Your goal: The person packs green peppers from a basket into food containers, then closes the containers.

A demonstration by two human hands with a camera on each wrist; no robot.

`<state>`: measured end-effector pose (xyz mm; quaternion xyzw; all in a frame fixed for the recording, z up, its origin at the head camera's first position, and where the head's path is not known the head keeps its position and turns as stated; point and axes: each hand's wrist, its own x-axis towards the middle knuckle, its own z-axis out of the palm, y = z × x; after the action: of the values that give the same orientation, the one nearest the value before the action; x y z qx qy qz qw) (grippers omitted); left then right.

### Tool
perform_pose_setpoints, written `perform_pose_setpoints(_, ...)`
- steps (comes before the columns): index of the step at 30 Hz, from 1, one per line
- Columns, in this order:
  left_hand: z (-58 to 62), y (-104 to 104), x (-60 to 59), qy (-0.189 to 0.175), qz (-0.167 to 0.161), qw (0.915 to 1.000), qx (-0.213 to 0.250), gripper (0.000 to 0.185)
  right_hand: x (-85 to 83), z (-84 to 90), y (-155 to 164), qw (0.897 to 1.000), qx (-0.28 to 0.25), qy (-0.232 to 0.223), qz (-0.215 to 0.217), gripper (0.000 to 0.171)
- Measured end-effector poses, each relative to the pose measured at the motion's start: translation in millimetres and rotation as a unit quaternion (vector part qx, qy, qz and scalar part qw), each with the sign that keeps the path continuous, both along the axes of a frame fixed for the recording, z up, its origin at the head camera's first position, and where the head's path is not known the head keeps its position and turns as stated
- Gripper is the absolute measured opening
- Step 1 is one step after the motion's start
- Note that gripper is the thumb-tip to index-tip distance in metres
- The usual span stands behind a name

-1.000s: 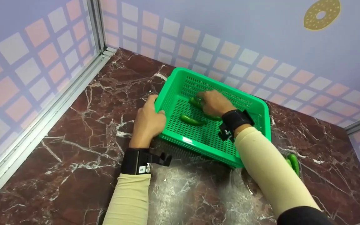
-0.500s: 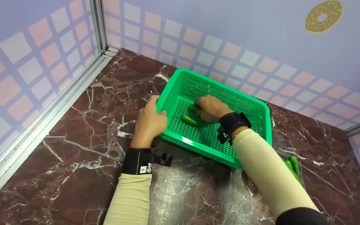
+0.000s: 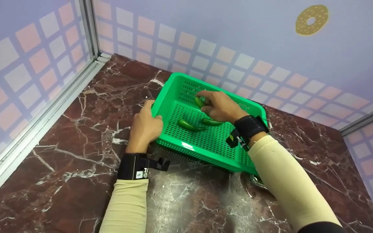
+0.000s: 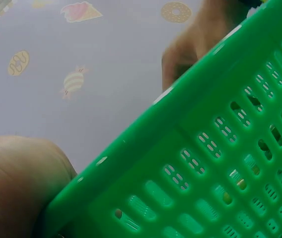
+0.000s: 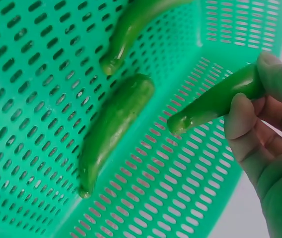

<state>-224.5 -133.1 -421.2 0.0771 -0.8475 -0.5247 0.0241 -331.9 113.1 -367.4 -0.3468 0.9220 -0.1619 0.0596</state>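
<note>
A green perforated basket (image 3: 191,147) stands on the marbled surface. My left hand (image 3: 146,127) grips its left rim, with the thumb at the inner side; in the left wrist view only part of that hand (image 4: 19,183) shows beside the rim. Over the basket floor, my right hand (image 3: 222,105) pinches a small green cucumber (image 5: 215,101) between thumb and fingers, holding it by one end with the other end free. Two more cucumbers lie on the floor of the basket: one curved (image 3: 189,125) towards the left, another (image 3: 210,122) below the right hand.
A patterned wall (image 3: 235,55) rises close behind the basket, and a second wall with a metal rail (image 3: 40,132) runs along the left. Partly hidden by the right forearm, a clear container (image 3: 257,182) sits near the basket's front right corner.
The right hand first dips closer to the other cucumbers, then rises towards the back of the basket with one cucumber in its fingers. The left hand keeps its grip. The head view has shifted slightly.
</note>
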Motion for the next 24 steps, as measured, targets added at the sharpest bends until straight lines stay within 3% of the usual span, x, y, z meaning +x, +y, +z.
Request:
perform_pose_setpoints(9, 0.2, 1, -0.4, 0.007, -0.003, 0.9999, -0.011, 0.055, 20.6, 30.6, 22, 1.0, -0.013, -0.015, -0.003, 0.051)
perform_pose_setpoints(15, 0.4, -1, 0.1, 0.0, -0.005, 0.9999, -0.011, 0.055, 33.8, 55.2, 29, 1.0, 0.018, 0.003, -0.004, 0.048)
perform_pose_setpoints(24, 1.6, -2, 1.0, 0.0, -0.007, 1.0, -0.006, 0.057, 53.5, 78.5, 30, 0.997, 0.069, 0.015, 0.019, 0.046)
